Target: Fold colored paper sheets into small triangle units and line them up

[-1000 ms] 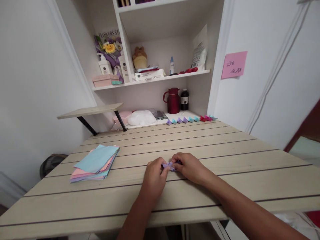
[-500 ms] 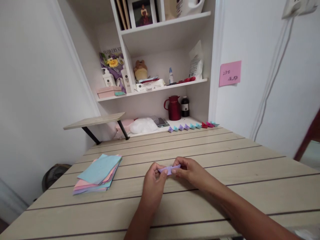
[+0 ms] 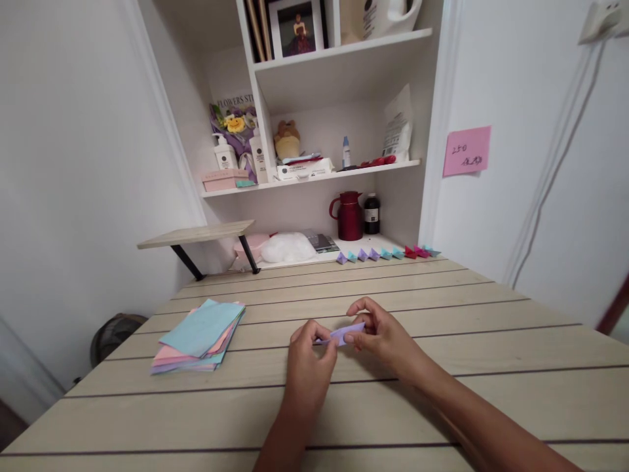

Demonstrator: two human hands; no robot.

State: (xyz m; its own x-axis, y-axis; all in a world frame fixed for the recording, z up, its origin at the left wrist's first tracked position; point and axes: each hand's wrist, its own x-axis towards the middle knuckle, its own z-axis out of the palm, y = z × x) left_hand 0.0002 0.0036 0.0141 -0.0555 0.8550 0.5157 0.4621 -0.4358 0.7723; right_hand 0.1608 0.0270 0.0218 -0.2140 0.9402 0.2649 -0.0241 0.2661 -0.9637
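Observation:
A small folded purple paper piece is held just above the wooden table between both hands. My left hand pinches its left end, and my right hand pinches its right end with thumb and fingers. A stack of coloured paper sheets, light blue on top with pink and purple below, lies on the table to the left of my hands. A row of small folded paper shapes in purple, teal and red stands along the table's far edge.
Behind the table is a white shelf unit with bottles, a box and a plush toy. A dark red jug and a dark bottle stand below. A small raised wooden shelf sits at far left. A pink note is on the right wall.
The hands have lifted the purple paper off the table and pulled it out longer between them. The camera has tilted upward, showing more of the upper shelf.

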